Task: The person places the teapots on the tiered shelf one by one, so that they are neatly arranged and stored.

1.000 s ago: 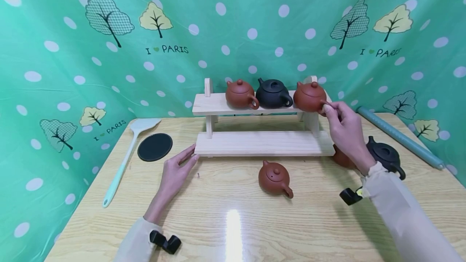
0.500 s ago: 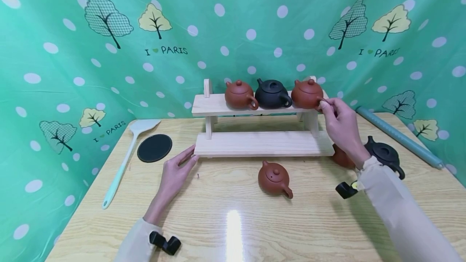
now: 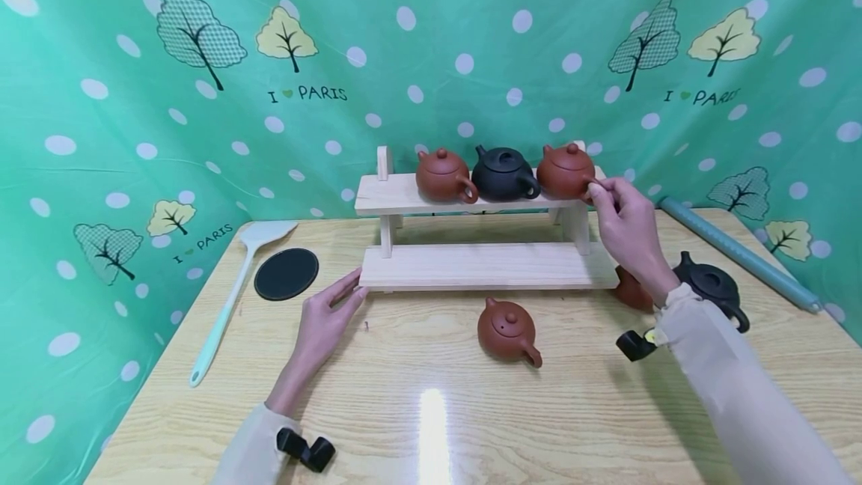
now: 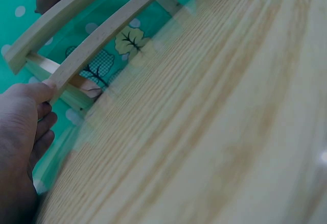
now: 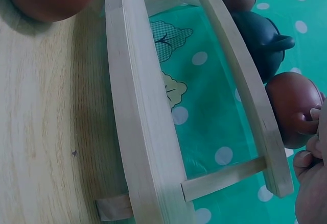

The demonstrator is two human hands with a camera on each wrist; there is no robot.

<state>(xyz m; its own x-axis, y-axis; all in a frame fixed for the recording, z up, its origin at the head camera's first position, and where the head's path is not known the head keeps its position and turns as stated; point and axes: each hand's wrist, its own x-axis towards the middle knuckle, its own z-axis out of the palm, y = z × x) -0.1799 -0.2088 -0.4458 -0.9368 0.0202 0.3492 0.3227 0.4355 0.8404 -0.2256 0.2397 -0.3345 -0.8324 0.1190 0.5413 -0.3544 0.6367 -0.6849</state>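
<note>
A two-tier wooden shelf (image 3: 488,266) stands on the table. On its upper tier, at the right end, is a reddish-brown teapot (image 3: 564,171); my right hand (image 3: 629,230) pinches its handle between thumb and fingers. To its left on that tier are a black teapot (image 3: 503,174) and another brown teapot (image 3: 442,174). My left hand (image 3: 325,322) holds the left end of the lower board, and the left wrist view shows the thumb against the board's end. In the right wrist view the held teapot (image 5: 292,106) sits against the upper board, with the fingertips at its handle.
A brown teapot (image 3: 506,331) stands on the table before the shelf. A black teapot (image 3: 708,287) and a partly hidden brown one (image 3: 631,292) are under the right forearm. A rolled teal tube (image 3: 741,254) lies right; a pale spatula (image 3: 232,298) and black disc (image 3: 286,273) lie left.
My right hand has moved the brown teapot slightly left and back along the upper tier, closer to the black teapot. The left hand stays at the shelf's end.
</note>
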